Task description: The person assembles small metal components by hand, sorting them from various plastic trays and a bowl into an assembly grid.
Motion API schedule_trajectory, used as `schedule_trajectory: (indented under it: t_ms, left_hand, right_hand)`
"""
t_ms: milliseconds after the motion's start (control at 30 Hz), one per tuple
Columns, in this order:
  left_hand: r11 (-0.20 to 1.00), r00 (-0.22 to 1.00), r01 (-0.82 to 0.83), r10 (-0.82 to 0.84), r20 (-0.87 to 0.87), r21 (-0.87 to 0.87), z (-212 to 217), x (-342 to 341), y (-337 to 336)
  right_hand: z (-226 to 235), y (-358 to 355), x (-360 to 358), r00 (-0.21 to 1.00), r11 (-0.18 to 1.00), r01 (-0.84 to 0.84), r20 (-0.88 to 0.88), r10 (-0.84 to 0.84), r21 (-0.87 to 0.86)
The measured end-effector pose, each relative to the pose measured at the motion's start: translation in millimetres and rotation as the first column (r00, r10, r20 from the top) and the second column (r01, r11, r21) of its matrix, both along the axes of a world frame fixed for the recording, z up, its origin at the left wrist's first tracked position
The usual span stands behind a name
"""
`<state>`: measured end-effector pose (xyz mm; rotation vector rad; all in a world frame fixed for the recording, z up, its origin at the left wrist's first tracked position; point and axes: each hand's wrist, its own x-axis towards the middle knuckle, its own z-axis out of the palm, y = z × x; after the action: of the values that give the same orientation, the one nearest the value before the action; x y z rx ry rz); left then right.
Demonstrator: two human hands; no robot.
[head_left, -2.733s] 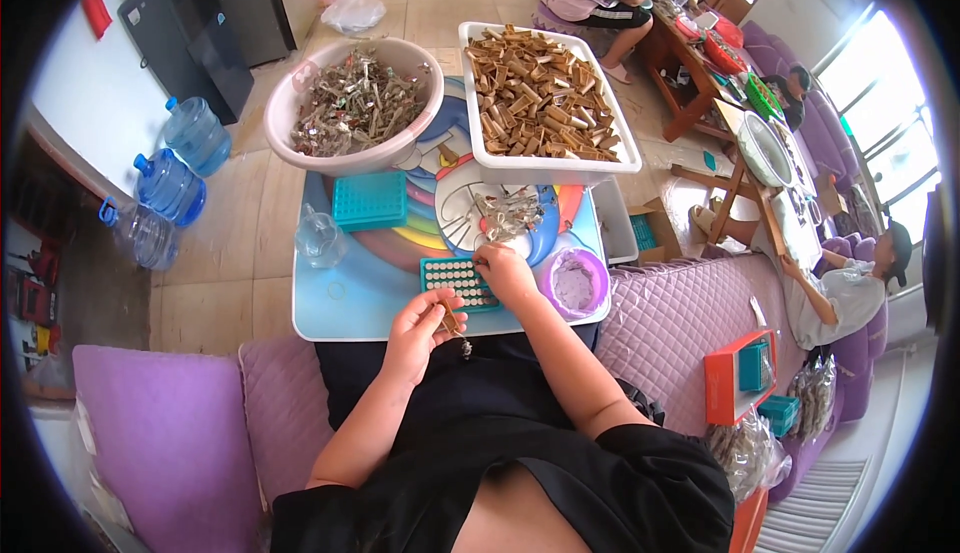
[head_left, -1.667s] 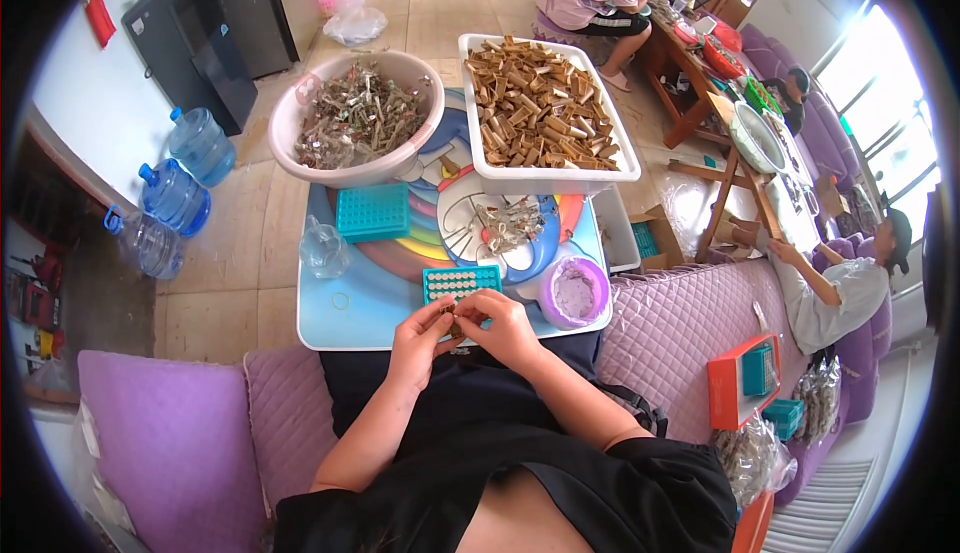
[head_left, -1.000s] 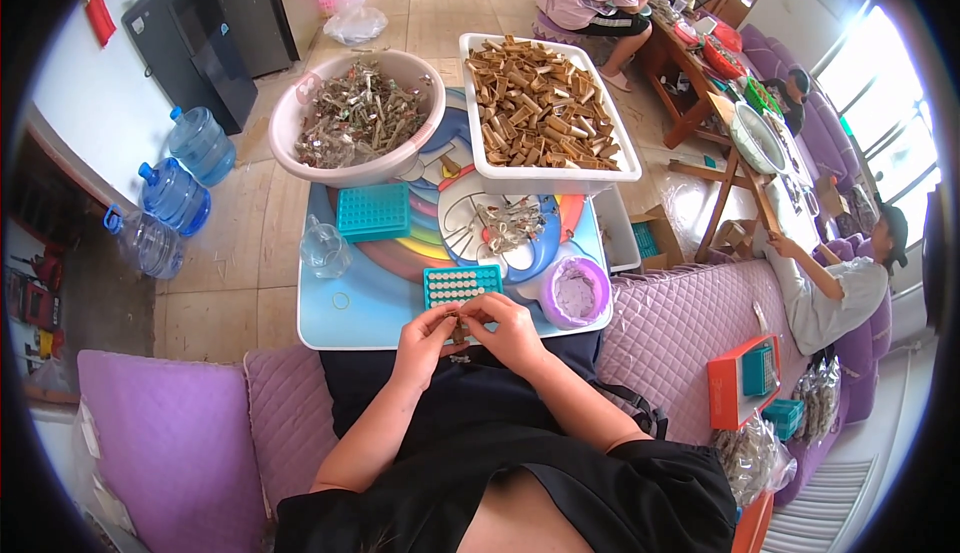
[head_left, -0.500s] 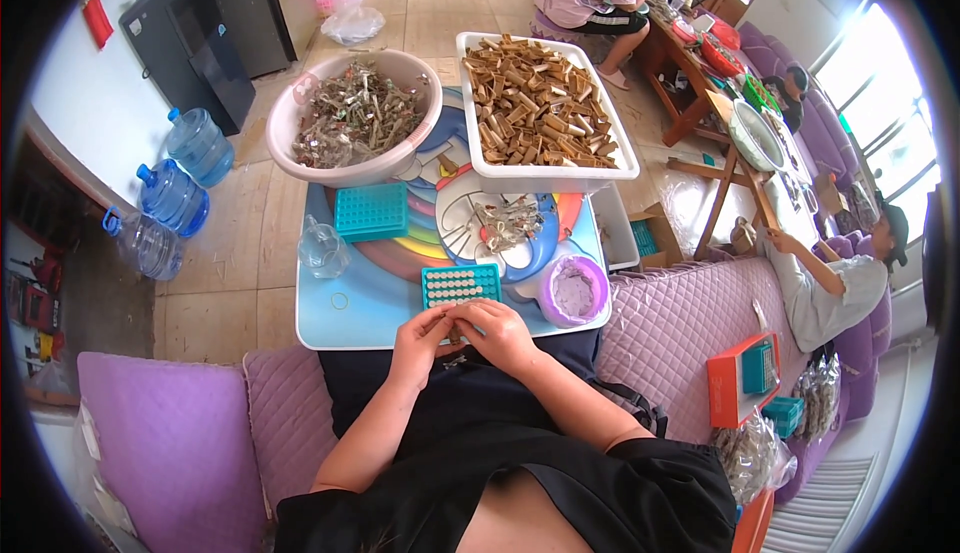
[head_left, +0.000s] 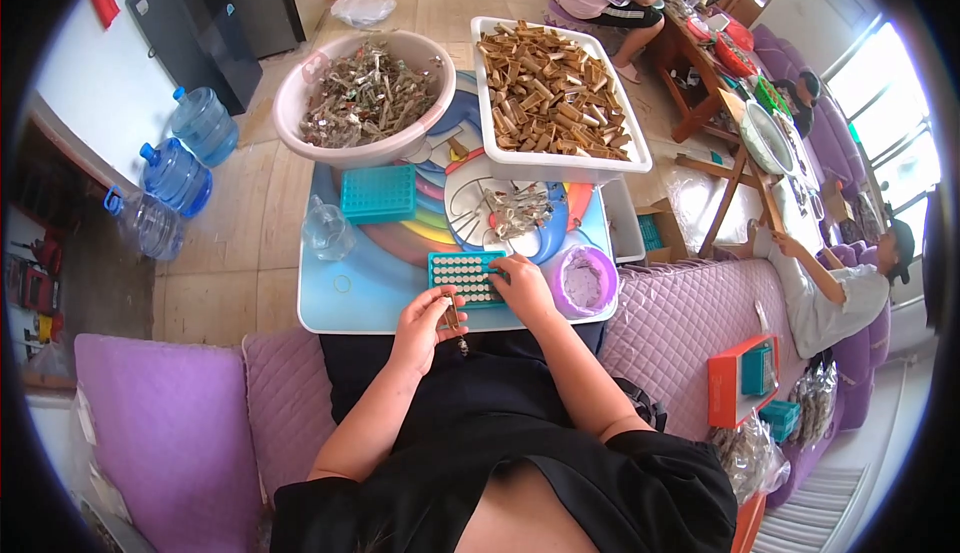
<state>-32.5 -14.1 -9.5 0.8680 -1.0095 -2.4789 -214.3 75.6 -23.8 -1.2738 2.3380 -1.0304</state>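
My left hand is closed in a pinch on a small narrow brown piece, held upright just in front of the table's near edge. A small dark, shiny bit hangs below it. At the right end of a teal tray filled with rows of white round pieces, my right hand has its thumb and fingertips drawn together. Whatever those fingertips hold is too small to make out. A purple-rimmed tub with whitish contents stands beside my right hand.
Farther back lie a loose pile of metallic pieces, an upturned teal tray and a clear jug. A pink basin of tangled pieces and a white bin of brown pieces stand behind. Other people sit at the right.
My hands, together before, are now apart. The right hand has moved forward and right onto the teal tray; the left keeps the brown piece. The whole view has shifted slightly.
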Motion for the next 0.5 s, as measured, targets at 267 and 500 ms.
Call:
schedule_trajectory:
  t_ms: [267, 500]
  left_hand:
    - [1.000, 1.000, 0.007, -0.007, 0.026, -0.012, 3, -1, 1]
    - [0.999, 1.000, 0.014, -0.013, 0.026, -0.046, 2, -1, 2]
  right_hand:
    - [-12, -6, 3, 0.990, 0.998, -0.039, -0.132, 0.044, 0.042]
    - [39, 1, 27, 0.972, 0.981, -0.030, 0.223, 0.074, -0.193]
